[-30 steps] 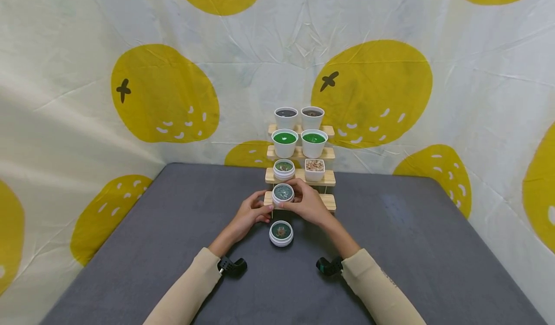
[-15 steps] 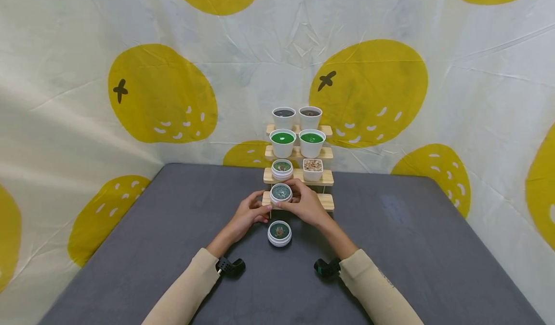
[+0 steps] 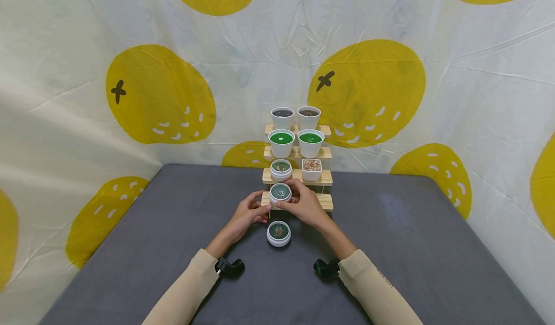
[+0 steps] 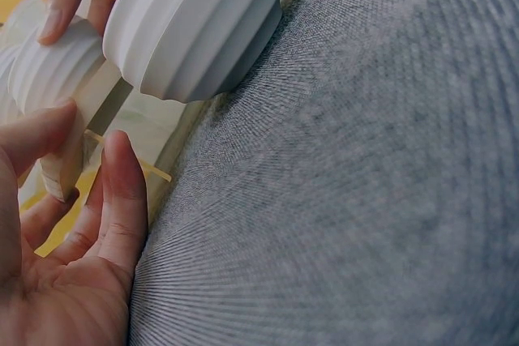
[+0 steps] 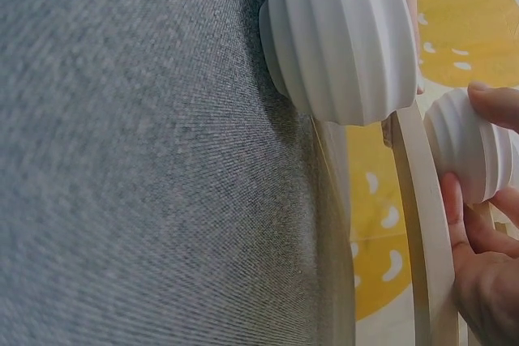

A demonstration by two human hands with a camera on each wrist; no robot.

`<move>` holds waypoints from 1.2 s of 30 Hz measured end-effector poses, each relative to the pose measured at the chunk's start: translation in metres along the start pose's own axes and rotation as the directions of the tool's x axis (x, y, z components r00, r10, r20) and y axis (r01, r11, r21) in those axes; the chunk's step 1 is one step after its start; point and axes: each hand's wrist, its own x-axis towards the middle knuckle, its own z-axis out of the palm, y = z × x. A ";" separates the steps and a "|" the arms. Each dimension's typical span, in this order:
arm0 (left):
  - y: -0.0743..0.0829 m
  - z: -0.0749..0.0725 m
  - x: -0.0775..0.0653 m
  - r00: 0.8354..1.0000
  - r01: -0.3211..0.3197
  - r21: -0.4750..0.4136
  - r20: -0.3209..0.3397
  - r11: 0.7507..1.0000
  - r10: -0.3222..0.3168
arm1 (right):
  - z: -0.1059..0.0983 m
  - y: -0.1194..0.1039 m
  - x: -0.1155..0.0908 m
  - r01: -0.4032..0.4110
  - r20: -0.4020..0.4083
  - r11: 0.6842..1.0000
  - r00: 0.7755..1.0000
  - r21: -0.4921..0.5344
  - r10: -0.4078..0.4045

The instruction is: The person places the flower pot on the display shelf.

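My right hand holds a small white ribbed pot with a speckled grey-green filling, thumb in front and fingers behind. That pot sits upright at the left of the lowest step of a tiered wooden stand. At the step's left end my left hand grips the board, its thumb on the upper side and fingers curled below. Another white ribbed pot, with a dark green filling and a brown centre, stands on the table in front, apart from both hands.
One step up are a white ribbed pot and a square white cup of brownish bits. Above stand two green-filled cups and, on top, two dark-filled cups. A fruit-patterned cloth hangs behind the grey table.
The whole head view has shifted slightly to the left. Both hands keep their hold, and the pots and stand stay in the same arrangement.
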 end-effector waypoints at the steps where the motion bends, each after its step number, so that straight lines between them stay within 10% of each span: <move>1: 0.000 0.000 0.000 1.000 -0.002 -0.001 0.001 1.000 0.002 | 0.000 0.000 0.000 0.003 -0.001 1.000 1.000 -0.003 -0.003; 36: 0.001 0.000 -0.001 1.000 -0.003 -0.008 -0.005 1.000 0.003 | -0.001 0.000 -0.001 -0.008 0.021 1.000 1.000 0.002 0.008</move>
